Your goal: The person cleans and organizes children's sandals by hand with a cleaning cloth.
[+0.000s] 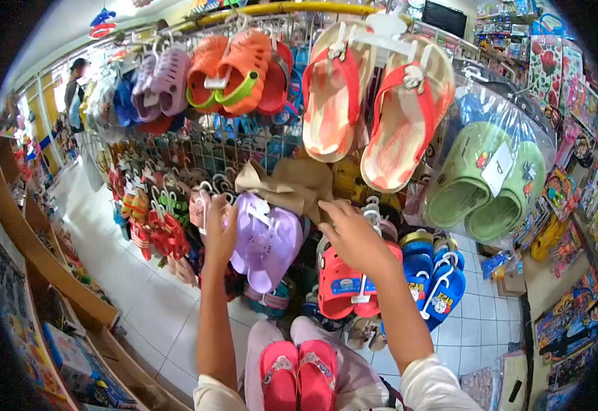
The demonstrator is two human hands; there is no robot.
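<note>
My left hand is raised with fingers apart, beside a pair of lilac sandals on a white hanger. Just above the sandals is a crumpled brown cloth or paper. At its right edge my right hand pinches it between thumb and fingers. Beneath my right forearm hang red clogs with a blue label, partly covered by the arm. A pair of pink slippers with decorated straps rests on my lap.
Orange clogs, red-strapped flip-flops and bagged green clogs hang from the rack in front. Blue slippers hang lower right. A wooden shelf stands left, and another person stands far left.
</note>
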